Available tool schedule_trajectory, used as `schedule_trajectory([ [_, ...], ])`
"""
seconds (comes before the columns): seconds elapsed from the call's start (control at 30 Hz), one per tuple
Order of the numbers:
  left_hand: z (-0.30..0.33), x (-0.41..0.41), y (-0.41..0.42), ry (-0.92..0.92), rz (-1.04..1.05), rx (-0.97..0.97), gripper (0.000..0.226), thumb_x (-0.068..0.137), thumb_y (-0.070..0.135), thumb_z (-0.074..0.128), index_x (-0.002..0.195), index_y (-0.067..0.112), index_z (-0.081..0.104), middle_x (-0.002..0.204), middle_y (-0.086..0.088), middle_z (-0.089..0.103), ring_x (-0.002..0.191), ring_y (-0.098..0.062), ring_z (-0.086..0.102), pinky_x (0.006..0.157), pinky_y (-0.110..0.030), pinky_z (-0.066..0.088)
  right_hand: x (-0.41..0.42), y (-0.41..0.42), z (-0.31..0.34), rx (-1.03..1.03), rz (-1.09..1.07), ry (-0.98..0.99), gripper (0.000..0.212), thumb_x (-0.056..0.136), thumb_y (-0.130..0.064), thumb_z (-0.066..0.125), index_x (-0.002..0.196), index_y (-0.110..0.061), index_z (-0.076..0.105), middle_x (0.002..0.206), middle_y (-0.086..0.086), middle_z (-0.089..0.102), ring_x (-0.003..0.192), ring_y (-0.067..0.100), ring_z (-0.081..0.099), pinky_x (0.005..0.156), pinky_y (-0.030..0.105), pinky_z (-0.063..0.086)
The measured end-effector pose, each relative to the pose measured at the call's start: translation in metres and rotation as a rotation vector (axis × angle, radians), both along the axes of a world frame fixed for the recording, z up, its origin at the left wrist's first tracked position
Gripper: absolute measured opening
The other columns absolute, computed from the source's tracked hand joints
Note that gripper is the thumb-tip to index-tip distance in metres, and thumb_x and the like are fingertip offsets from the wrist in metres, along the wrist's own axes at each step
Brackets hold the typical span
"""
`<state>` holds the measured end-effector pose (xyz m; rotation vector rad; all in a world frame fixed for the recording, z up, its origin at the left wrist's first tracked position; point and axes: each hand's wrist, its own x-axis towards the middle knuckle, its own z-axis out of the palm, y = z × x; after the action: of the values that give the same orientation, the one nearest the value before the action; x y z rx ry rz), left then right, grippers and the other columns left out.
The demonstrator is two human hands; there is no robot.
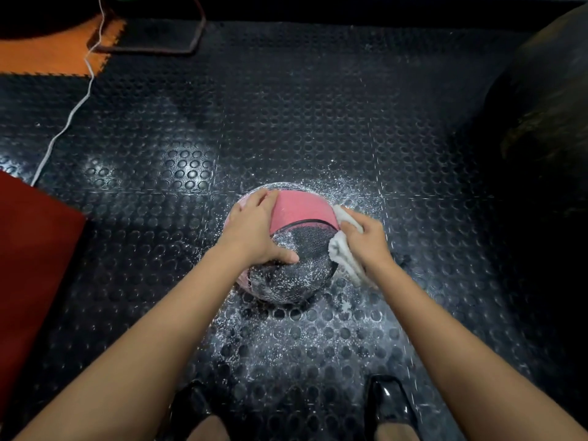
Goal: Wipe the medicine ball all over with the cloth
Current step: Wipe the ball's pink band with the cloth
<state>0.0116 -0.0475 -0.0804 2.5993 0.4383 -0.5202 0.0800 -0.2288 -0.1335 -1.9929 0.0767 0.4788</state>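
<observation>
On the black studded rubber floor [286, 106], just ahead of our feet, the medicine ball [296, 249] rests in a scatter of white powder [286, 342]. The ball is pink on its far upper part and black and textured on the near side, and that dark panel is speckled with the same white dust.

Our left hand [254, 230] lies spread over the ball's left upper side, fingers straight and reaching toward the far edge, the thumb pressed down on the dark panel. It clasps nothing; it only presses on the ball.

Our right hand [366, 240] is at the ball's right side, with the white cloth [342, 249] bunched between palm and ball. The fingers curl over the cloth and hold it against the ball's right flank, and a tail of the cloth hangs toward the near right, down to the floor.

Near us, the toes of two glossy black shoes [389, 405] show between our forearms.

To the left lies a red mat [35, 259], and in the far left corner an orange interlocking mat [47, 55]. A white cable [68, 119] runs from the far edge down to the red mat. A dark metal frame [194, 39] sits on the floor at the far side. At the far right stands a big dark rounded object [547, 100], too dim to name.
</observation>
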Motion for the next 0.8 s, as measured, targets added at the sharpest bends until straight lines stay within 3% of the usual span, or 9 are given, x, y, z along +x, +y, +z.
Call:
schedule_trajectory([
  [0.1,0.001,0.004,-0.002,0.016,-0.001,0.011,0.135,0.055,0.055,0.086,0.156,0.022,0.003,0.163,0.005,0.004,0.147,-0.035,0.012,0.118,-0.057,0.019,-0.001,0.010,0.016,-0.203,0.111,-0.228,0.030,0.099,-0.024,0.048,0.125,-0.034,0.060,0.086,-0.024,0.056,0.068,0.002,0.054,0.056,0.018,0.041],
  [0.23,0.002,0.004,-0.006,0.017,0.002,0.017,0.134,0.056,0.055,0.086,0.156,0.022,0.003,0.163,0.005,0.003,0.147,-0.035,0.012,0.117,-0.056,0.022,0.002,0.028,0.034,-0.418,0.367,-0.481,0.031,0.099,-0.034,0.045,0.125,-0.046,0.057,0.112,-0.015,0.054,0.100,0.008,0.047,0.073,0.027,0.032],
  [0.33,0.002,0.001,-0.005,0.008,0.003,0.013,0.134,0.056,0.055,0.085,0.156,0.022,0.003,0.163,0.005,0.004,0.147,-0.035,0.011,0.118,-0.056,0.019,0.013,0.018,0.019,-0.256,0.244,-0.282,0.030,0.098,-0.029,0.047,0.124,-0.039,0.060,0.101,-0.014,0.062,0.088,0.015,0.059,0.067,0.028,0.045],
  [0.43,0.005,0.000,-0.009,0.012,-0.001,0.010,0.132,0.057,0.053,0.085,0.156,0.023,0.002,0.163,0.007,0.003,0.148,-0.034,0.009,0.119,-0.057,0.016,0.016,0.003,0.004,-0.058,0.080,0.009,0.030,0.097,-0.020,0.050,0.124,-0.023,0.063,0.088,-0.002,0.070,0.082,0.033,0.067,0.076,0.050,0.056],
  [0.5,0.007,0.001,-0.011,0.008,-0.004,0.008,0.131,0.059,0.051,0.085,0.156,0.022,0.002,0.163,0.007,0.003,0.148,-0.033,0.008,0.119,-0.056,0.016,0.013,0.003,0.008,-0.124,0.107,-0.039,0.030,0.097,-0.022,0.049,0.124,-0.028,0.062,0.086,-0.008,0.069,0.075,0.024,0.067,0.066,0.039,0.056],
  [0.57,0.007,0.002,-0.012,0.012,-0.004,0.004,0.130,0.060,0.050,0.085,0.156,0.021,0.002,0.163,0.007,0.003,0.148,-0.034,0.008,0.119,-0.054,0.016,0.010,0.016,0.024,-0.282,0.229,-0.245,0.029,0.099,-0.028,0.048,0.123,-0.040,0.059,0.085,-0.023,0.058,0.069,0.003,0.056,0.056,0.021,0.040],
  [0.67,0.006,0.001,-0.009,0.007,-0.005,0.016,0.132,0.057,0.053,0.085,0.156,0.021,0.004,0.163,0.006,0.005,0.147,-0.034,0.012,0.119,-0.053,0.019,0.010,0.033,0.040,-0.407,0.397,-0.423,0.028,0.099,-0.032,0.046,0.120,-0.047,0.059,0.098,-0.021,0.051,0.084,0.003,0.048,0.066,0.024,0.032],
  [0.73,0.007,-0.002,-0.005,-0.002,0.005,0.009,0.131,0.056,0.055,0.085,0.156,0.022,0.006,0.163,0.005,0.008,0.147,-0.033,0.015,0.119,-0.051,0.019,0.016,0.028,0.029,-0.287,0.311,-0.296,0.029,0.098,-0.030,0.048,0.120,-0.043,0.060,0.099,-0.017,0.061,0.078,0.007,0.056,0.065,0.027,0.045],
  [0.8,0.008,-0.003,0.000,-0.007,0.007,0.000,0.131,0.056,0.054,0.086,0.156,0.022,0.007,0.162,0.004,0.010,0.146,-0.031,0.018,0.119,-0.050,0.020,0.016,0.014,0.018,-0.102,0.179,-0.067,0.029,0.097,-0.024,0.049,0.122,-0.031,0.062,0.093,-0.005,0.070,0.073,0.018,0.063,0.070,0.042,0.056],
])
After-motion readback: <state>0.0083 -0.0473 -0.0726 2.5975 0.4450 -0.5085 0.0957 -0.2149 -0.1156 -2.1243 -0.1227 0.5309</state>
